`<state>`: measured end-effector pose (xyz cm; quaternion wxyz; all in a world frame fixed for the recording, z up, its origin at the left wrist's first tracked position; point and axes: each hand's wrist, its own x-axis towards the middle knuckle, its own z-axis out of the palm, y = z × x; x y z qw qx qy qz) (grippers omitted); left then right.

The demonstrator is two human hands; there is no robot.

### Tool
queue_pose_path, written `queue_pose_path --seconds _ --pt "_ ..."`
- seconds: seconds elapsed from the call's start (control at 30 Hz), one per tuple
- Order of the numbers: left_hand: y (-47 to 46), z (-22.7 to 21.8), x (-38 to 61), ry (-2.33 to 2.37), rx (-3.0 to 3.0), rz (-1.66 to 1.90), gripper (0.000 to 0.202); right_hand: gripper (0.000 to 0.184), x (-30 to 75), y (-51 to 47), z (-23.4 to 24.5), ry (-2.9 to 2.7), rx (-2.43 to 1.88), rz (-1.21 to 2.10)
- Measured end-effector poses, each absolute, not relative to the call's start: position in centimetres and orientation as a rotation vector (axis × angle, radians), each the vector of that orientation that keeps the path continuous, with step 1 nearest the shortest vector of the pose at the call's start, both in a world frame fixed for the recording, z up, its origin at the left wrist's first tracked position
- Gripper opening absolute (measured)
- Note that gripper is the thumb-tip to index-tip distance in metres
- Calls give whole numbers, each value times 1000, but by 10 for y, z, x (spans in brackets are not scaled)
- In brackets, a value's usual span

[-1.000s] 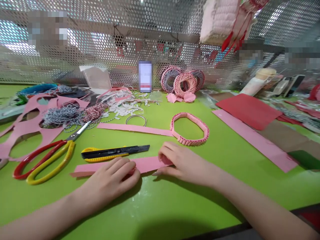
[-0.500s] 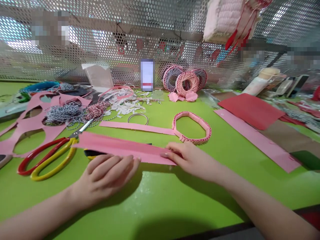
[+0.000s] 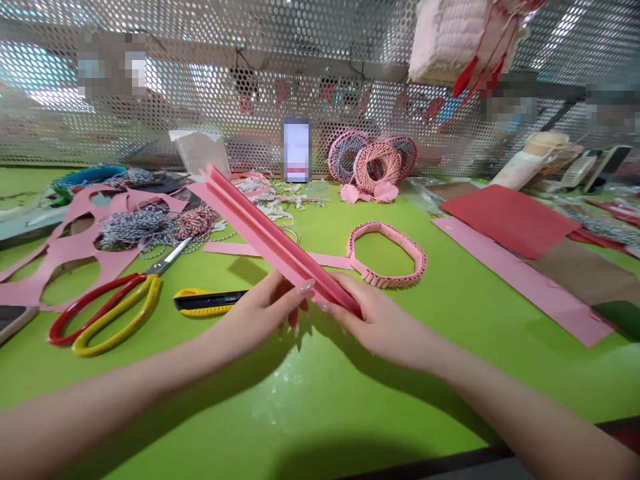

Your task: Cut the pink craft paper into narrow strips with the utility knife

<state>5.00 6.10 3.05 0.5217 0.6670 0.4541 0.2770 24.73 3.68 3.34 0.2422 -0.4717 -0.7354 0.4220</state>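
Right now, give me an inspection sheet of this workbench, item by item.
Surface: green table, with craft materials spread across its far half.
Job's things: folded pink paper strip, raised at a slant, its near end between the hands.
Hands: left hand and right hand both hold the strip.
Clutter: red-and-yellow scissors, yellow-and-black utility knife, twine bundles, white paper scraps, pink woven ring.
Cables: nothing seen.
Surroundings: perforated metal screen behind the table; pink woven piece with red tassels hanging above; red card on the right.
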Motion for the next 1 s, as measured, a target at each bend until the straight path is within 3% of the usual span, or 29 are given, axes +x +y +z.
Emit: queue_pose_path --seconds 0.17,0.37,0.57,1.0 --pt "74 38 63 1114 1629 706 31 54 248 39 35 -1989 -1195 1173" --pt "73 31 62 1046 1601 756 27 41 247 39 27 -1971 -1249 1117" --pt "71 28 59 975 1563 750 33 34 242 35 21 -1577 -1183 1567" --pt "72 34 56 977 1462 642 36 52 240 37 23 -1384 -993 1705"
